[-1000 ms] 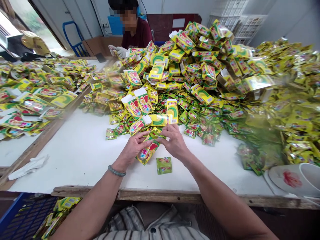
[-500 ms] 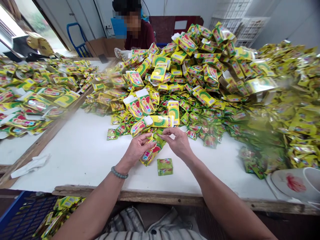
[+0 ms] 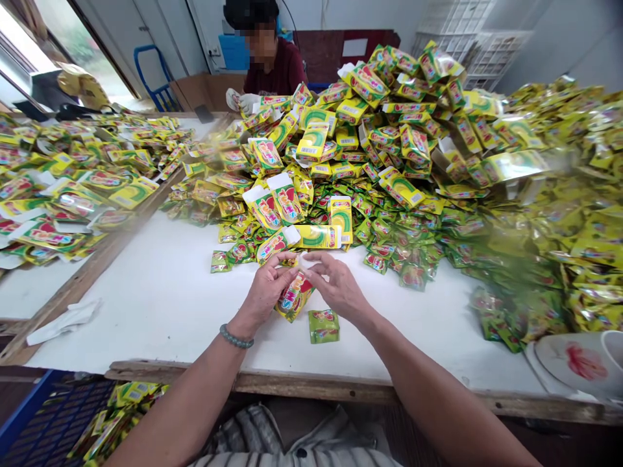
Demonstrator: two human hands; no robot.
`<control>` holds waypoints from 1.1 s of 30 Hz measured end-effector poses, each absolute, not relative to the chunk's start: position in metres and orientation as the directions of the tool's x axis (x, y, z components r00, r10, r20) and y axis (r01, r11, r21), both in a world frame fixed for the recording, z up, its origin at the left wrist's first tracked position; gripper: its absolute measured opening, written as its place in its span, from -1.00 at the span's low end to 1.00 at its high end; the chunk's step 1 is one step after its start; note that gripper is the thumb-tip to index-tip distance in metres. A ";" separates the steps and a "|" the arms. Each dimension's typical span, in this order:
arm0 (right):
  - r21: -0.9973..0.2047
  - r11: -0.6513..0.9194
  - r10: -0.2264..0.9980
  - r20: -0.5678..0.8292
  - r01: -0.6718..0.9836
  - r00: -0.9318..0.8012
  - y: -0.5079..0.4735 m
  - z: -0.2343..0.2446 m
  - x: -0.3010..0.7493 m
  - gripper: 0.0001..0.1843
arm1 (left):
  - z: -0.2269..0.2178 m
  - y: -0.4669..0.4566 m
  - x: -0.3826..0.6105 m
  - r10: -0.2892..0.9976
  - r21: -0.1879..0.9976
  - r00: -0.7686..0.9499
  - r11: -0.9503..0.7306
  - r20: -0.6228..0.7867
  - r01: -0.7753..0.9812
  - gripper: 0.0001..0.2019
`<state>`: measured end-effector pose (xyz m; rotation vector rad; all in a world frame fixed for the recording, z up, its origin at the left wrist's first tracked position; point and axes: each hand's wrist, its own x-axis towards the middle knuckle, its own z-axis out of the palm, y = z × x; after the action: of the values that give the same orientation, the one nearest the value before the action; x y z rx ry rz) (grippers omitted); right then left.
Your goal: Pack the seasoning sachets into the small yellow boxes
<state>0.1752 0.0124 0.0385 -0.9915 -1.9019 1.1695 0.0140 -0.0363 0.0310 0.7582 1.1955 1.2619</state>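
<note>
Near the white table's front edge, the left hand grips a yellow-and-red printed cardboard box; the right hand pinches its white flap, apparently not yet closed. Beside it lies a green foil packet; open-flapped yellow boxes lie beyond.

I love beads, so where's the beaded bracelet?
In the head view, left of centre, the beaded bracelet circles the person's left wrist, just below the left hand that holds a yellow box.
</note>
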 end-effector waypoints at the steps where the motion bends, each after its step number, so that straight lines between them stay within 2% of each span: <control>1: -0.930 0.299 0.892 0.193 0.215 -0.408 0.014 0.038 0.176 -0.72 | 0.032 -0.035 0.015 0.962 0.936 -0.147 0.178 -0.231 -0.303 -0.41; 3: -0.933 0.311 0.924 0.254 0.178 -0.285 0.017 0.037 0.178 -0.64 | 0.031 -0.034 0.016 0.956 0.947 -0.223 0.120 -0.191 -0.298 -0.41; 4: -0.935 0.313 0.925 0.261 0.167 -0.276 0.019 0.035 0.178 -0.65 | 0.031 -0.034 0.016 0.953 0.954 -0.249 0.096 -0.170 -0.284 -0.42; 7: -0.962 0.256 0.893 0.197 0.098 -0.405 0.022 0.028 0.175 -0.73 | 0.029 -0.035 0.015 0.950 0.971 -0.287 0.054 -0.122 -0.233 -0.48; 10: -0.990 0.142 0.886 0.118 0.018 -0.449 0.023 0.024 0.172 -0.66 | 0.029 -0.038 0.016 0.968 0.966 -0.226 0.050 -0.109 -0.253 -0.50; 14: -0.999 0.044 0.913 0.050 -0.022 -0.405 0.024 0.025 0.173 -0.58 | 0.031 -0.041 0.019 0.988 0.955 -0.134 0.036 -0.078 -0.294 -0.39; 16: -0.999 0.049 0.920 0.051 -0.014 -0.388 0.024 0.027 0.174 -0.57 | 0.030 -0.041 0.019 0.989 0.962 -0.126 0.035 -0.072 -0.272 -0.41; 22: -0.984 0.162 0.898 0.118 0.070 -0.424 0.019 0.028 0.174 -0.66 | 0.026 -0.039 0.015 0.988 0.985 -0.143 0.032 -0.057 -0.169 -0.63; 24: -0.977 0.197 0.897 0.144 0.085 -0.418 0.017 0.029 0.174 -0.69 | 0.026 -0.038 0.015 0.989 0.983 -0.129 0.053 -0.076 -0.174 -0.62; 26: -0.969 0.227 0.893 0.166 0.101 -0.418 0.017 0.029 0.173 -0.63 | 0.028 -0.039 0.015 0.986 0.969 -0.121 0.083 -0.113 -0.231 -0.51; 29: -0.976 0.212 0.914 0.180 0.050 -0.364 0.018 0.028 0.172 -0.75 | 0.032 -0.040 0.016 0.977 0.929 -0.082 0.158 -0.196 -0.334 -0.38; 33: -0.986 0.162 0.955 0.165 -0.034 -0.245 0.023 0.026 0.174 -0.77 | 0.032 -0.041 0.019 0.958 0.909 0.098 0.288 -0.271 -0.300 -0.50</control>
<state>0.1736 0.0226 0.0261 -0.9463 -1.4522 1.2675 0.0188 -0.0414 0.0325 0.7983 1.0611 1.0937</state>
